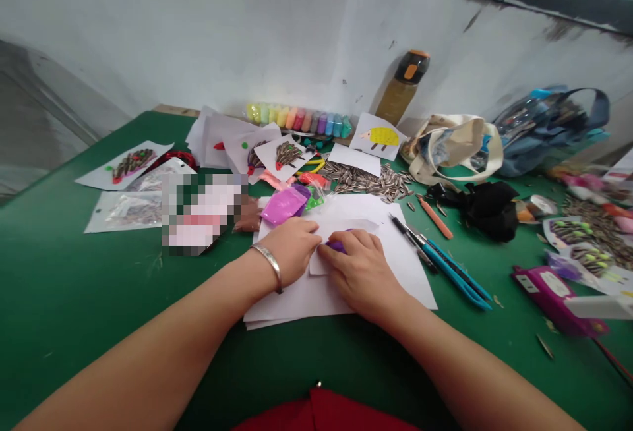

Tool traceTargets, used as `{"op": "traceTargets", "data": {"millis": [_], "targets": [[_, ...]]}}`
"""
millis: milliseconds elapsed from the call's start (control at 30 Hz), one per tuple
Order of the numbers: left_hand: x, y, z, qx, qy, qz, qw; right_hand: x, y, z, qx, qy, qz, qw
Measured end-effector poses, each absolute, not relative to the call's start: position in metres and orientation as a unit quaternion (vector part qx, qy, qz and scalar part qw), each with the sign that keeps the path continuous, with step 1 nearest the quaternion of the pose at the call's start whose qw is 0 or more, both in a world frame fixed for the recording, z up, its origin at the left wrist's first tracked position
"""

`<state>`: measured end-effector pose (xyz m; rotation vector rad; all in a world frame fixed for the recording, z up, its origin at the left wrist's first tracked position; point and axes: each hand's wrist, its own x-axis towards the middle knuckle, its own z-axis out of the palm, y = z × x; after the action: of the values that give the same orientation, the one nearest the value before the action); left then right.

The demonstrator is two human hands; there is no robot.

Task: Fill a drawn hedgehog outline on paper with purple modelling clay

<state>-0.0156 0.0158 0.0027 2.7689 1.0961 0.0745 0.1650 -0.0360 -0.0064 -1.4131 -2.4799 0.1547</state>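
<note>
A small white paper card (pixel 320 265) lies on a stack of larger white paper (pixel 408 266). My left hand (pixel 291 246), with a silver bracelet at its wrist, has its fingers closed at the card's left edge. Purple clay (pixel 337 246) shows on the card beneath my right hand (pixel 363 269), whose bent fingers press over it and hide most of it. Just beyond my left hand is a bright purple clay packet (pixel 283 205), with a green packet (pixel 314 198) beside it.
Sunflower seeds (pixel 370 182) are heaped behind the paper. Tweezers (pixel 457 276), a black pen (pixel 413 240) and an orange clay tool (pixel 435 217) lie rightward. Hedgehog pictures (pixel 378 136), a row of coloured clay (pixel 301 121) and a bottle (pixel 403 88) stand by the wall.
</note>
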Motion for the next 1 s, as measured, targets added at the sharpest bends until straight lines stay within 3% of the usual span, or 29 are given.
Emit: {"op": "traceTargets", "data": {"millis": [167,600,867,1000], "targets": [[-0.016,0.016,0.004,0.929,0.361,0.019,0.084,0.176,-0.033,-0.008,-0.490,-0.850,0.073,0.182],[-0.015,0.016,0.004,0.931,0.357,0.021,0.077,0.168,-0.037,-0.008,-0.454,-0.882,0.019,0.121],[-0.017,0.015,0.004,0.929,0.358,0.029,0.091,0.174,-0.036,-0.008,-0.465,-0.864,0.060,0.182],[-0.017,0.015,0.003,0.929,0.357,0.028,0.089,0.175,-0.034,-0.010,-0.469,-0.866,0.058,0.166]]}}
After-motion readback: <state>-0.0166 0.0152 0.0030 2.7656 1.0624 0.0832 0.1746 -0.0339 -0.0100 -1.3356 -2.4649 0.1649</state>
